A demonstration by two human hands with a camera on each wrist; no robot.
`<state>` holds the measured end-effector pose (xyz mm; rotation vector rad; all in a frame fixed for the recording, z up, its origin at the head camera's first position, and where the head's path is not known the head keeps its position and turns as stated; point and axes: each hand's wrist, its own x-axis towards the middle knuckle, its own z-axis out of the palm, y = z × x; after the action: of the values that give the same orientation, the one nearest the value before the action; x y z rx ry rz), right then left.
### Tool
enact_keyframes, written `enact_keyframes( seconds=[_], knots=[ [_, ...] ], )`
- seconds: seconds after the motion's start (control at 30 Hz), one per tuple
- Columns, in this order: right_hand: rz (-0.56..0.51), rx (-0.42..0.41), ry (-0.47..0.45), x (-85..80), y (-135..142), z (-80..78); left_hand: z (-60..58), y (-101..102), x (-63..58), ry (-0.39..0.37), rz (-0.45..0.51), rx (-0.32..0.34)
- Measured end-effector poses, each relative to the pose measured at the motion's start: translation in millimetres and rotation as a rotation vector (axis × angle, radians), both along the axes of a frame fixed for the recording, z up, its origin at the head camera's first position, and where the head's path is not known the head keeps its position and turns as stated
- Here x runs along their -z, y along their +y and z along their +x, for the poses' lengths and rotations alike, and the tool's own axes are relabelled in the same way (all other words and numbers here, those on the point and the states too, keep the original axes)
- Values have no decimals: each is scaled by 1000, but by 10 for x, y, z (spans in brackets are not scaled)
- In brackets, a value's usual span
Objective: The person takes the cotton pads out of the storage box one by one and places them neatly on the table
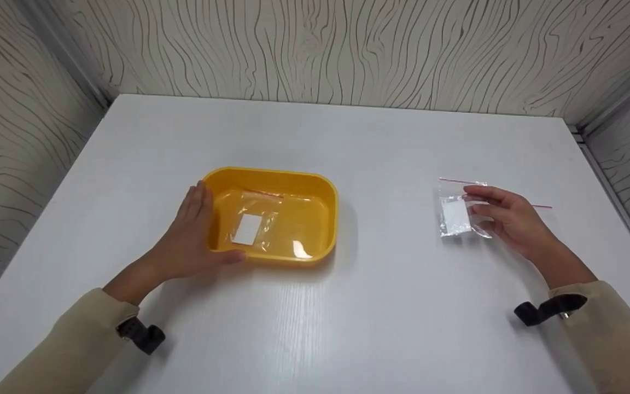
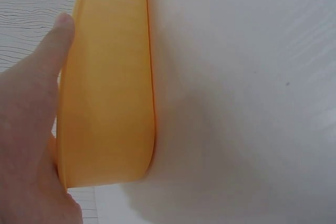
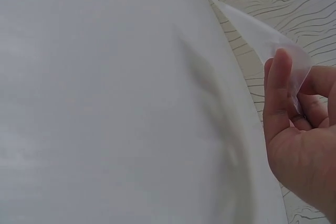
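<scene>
My left hand (image 1: 186, 241) lies along the left end of a yellow plastic basin (image 1: 328, 219), fingers straight against its side and thumb along the near rim. Inside the basin is a clear zip bag (image 1: 271, 219) with a white label and a red seal line. Over to the right, my right hand (image 1: 512, 219) pinches another clear zip bag (image 1: 455, 216) with a white rectangle on it. In the right wrist view, thin film (image 3: 257, 32) sticks out past the fingers. A red strip (image 1: 543, 207) shows behind that hand, mostly hidden by it.
The basin stands on a white table (image 1: 348, 328), left of its middle. Wood-grain patterned panels (image 1: 315, 49) rise behind and at both sides. Each wrist carries a black camera strap (image 1: 550, 309) over a beige sleeve.
</scene>
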<state>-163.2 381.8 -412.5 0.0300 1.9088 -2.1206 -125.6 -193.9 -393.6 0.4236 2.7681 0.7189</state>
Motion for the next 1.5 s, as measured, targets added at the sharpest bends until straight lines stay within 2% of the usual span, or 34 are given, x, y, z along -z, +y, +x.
enact_keyframes(
  seconds=[0.13, 0.23, 0.37, 0.6, 0.8, 1.03, 1.33, 1.5],
  knots=[
    [-1, -7, 5, 17, 85, 15, 2, 1, -5, -4, 7, -2],
    [52, -8, 2, 21, 140, 34, 2, -1, -2, -6, 8, -4],
    [198, -6, -7, 31, 207, 61, 6, -2, 0, -12, 2, -7],
    [556, -3, 8, 32, 316, 100, -3, 4, -14, -20, 8, -8],
    [703, -23, 31, 3, 345, 118, -5, 9, -14, -12, 10, -4],
    [717, -52, 58, -55, 401, 123, -1, 9, -22, -9, 3, -1],
    [664, -47, -55, -75, 434, 52, -4, 7, -22, -9, 6, 0],
    [664, -61, -69, -77, 462, 43, -2, 6, -12, 0, 2, 4]
  ],
)
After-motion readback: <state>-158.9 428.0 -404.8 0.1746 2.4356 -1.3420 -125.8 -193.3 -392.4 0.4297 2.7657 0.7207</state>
